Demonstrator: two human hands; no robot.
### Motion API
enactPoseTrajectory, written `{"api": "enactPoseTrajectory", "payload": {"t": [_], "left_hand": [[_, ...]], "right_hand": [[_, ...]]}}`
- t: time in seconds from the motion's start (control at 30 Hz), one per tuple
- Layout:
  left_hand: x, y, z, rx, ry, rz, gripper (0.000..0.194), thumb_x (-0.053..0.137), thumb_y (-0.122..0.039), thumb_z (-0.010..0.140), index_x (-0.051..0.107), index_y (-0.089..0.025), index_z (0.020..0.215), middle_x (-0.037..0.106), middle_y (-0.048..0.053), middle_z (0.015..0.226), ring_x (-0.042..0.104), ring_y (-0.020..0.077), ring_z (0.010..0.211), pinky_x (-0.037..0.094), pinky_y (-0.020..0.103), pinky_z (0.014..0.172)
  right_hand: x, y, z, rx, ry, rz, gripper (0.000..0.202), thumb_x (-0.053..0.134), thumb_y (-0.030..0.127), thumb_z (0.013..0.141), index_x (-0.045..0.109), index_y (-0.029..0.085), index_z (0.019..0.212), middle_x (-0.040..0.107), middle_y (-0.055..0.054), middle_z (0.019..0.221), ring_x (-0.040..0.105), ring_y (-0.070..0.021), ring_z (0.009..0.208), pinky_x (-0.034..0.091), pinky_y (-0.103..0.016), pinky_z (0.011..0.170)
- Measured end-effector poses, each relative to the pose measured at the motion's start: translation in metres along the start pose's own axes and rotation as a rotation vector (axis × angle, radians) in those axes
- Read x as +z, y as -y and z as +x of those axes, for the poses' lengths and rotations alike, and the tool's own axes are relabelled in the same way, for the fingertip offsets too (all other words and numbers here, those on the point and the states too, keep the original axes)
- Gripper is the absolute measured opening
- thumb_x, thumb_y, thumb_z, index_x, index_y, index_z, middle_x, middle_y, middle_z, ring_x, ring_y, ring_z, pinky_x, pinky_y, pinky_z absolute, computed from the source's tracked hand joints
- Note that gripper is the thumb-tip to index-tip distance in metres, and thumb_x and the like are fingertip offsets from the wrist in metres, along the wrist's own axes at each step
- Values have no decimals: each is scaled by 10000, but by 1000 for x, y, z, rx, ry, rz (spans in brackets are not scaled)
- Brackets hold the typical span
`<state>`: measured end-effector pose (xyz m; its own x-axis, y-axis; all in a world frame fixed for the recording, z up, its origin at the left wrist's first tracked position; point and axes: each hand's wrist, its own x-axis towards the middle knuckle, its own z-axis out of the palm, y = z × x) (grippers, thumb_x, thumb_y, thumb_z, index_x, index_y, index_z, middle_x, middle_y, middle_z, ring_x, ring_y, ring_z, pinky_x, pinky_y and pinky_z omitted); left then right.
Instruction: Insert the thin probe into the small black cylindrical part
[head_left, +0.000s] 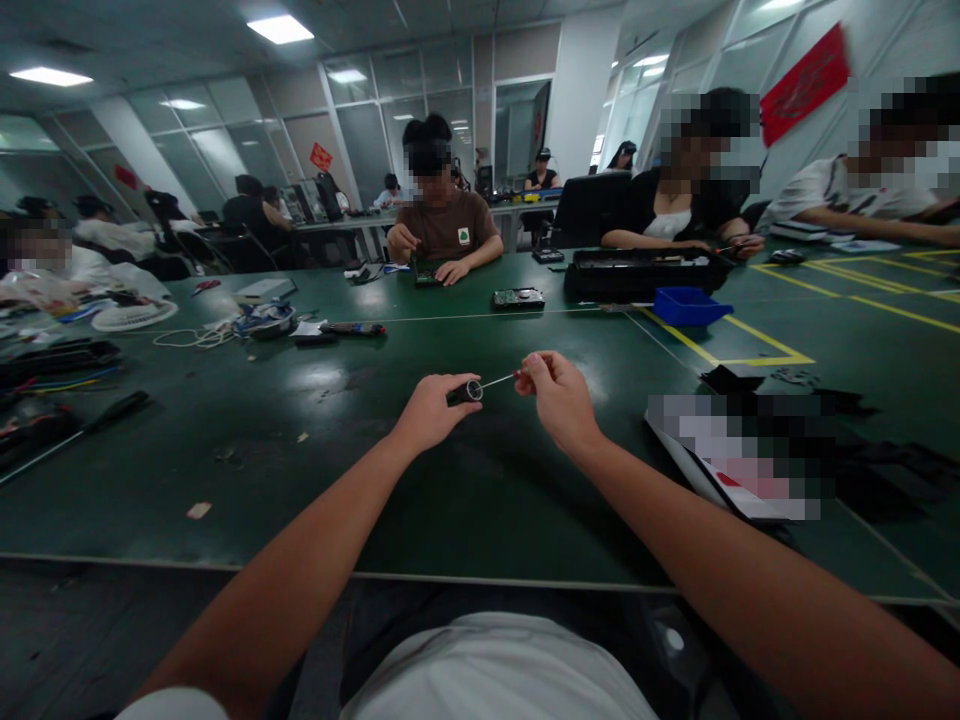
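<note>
My left hand (433,412) is closed round a small dark cylindrical part (459,395), thumb below and fingers above. A pale ring rims its round end, which faces right. In my right hand (559,398) is a slim screwdriver (498,380), pinched at its handle, which the fingers mostly hide. Its thin metal shaft points left, and the tip meets the ringed end of the part; whether it sits inside cannot be made out. Both hands are raised over the green table (480,510).
A circuit board device (518,298), a long black housing (646,274) and a blue bin (688,307) lie farther back. A pale flat object (705,455) with black pieces is at right. Tools and cables are at left. A person in a brown shirt (448,225) works opposite.
</note>
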<state>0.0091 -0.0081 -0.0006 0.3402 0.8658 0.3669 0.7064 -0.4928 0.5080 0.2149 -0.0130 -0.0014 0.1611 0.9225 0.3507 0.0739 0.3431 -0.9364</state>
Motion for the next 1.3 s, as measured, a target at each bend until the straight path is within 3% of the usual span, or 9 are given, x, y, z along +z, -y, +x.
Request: {"api": "enactPoseTrajectory", "payload": {"t": [0.13, 0.27, 0.37, 0.57, 0.7, 0.87, 1.03, 1.3], "left_hand": [[0, -1, -1, 14, 1, 4, 416, 752, -301, 832, 700, -256, 1243, 737, 61, 1113, 639, 247, 994, 456, 415, 944], [0, 0, -1, 19, -2, 6, 412, 750, -279, 832, 700, -255, 1240, 740, 59, 1106, 644, 246, 1012, 456, 410, 952], [-1, 1, -1, 11, -10, 4, 416, 746, -263, 834, 694, -251, 1247, 740, 57, 1097, 645, 241, 1001, 457, 406, 950], [0, 5, -1, 30, -13, 8, 420, 744, -271, 838, 693, -254, 1255, 737, 56, 1088, 642, 238, 991, 452, 411, 956], [0, 7, -2, 34, -4, 26, 409, 746, -257, 836, 701, -249, 1243, 740, 55, 1086, 640, 240, 994, 447, 414, 961], [1, 8, -1, 40, -13, 33, 414, 743, -275, 841, 697, -250, 1251, 740, 58, 1094, 639, 241, 996, 444, 416, 969], [0, 5, -1, 29, 21, 37, 409, 741, -264, 840, 699, -247, 1247, 743, 62, 1092, 645, 247, 1000, 450, 417, 954], [1, 7, -1, 20, 19, 22, 399, 748, -261, 830, 704, -245, 1226, 745, 59, 1091, 654, 249, 1000, 456, 416, 943]], "right_hand": [[-2, 8, -3, -24, 10, -85, 316, 541, 508, 915, 619, 208, 852, 683, -25, 726, 628, -165, 639, 478, -307, 632], [-7, 19, -5, -41, 4, -416, 510, 574, 635, 868, 548, 222, 570, 560, 3, 490, 524, -151, 498, 377, -304, 558], [-9, 20, -5, -98, 5, -527, 508, 562, 634, 880, 570, 222, 583, 554, 4, 504, 517, -157, 514, 345, -316, 567], [-9, 9, -3, -192, 164, -407, 272, 463, 418, 959, 632, 222, 876, 631, -10, 715, 592, -180, 672, 405, -314, 641], [-10, 6, -2, -135, 233, -323, 246, 439, 340, 952, 636, 233, 1053, 638, -6, 757, 619, -191, 725, 446, -324, 686], [-9, 10, -3, -119, 169, -417, 377, 358, 464, 992, 657, 236, 1000, 642, -32, 763, 610, -204, 683, 437, -341, 647], [-6, 6, -5, -89, 149, -323, 261, 437, 355, 946, 524, 243, 1165, 634, -8, 811, 598, -193, 693, 441, -337, 662], [-6, -3, 0, -43, 127, -242, 191, 471, 401, 936, 554, 246, 1011, 631, -10, 812, 589, -184, 721, 455, -333, 661]]}}
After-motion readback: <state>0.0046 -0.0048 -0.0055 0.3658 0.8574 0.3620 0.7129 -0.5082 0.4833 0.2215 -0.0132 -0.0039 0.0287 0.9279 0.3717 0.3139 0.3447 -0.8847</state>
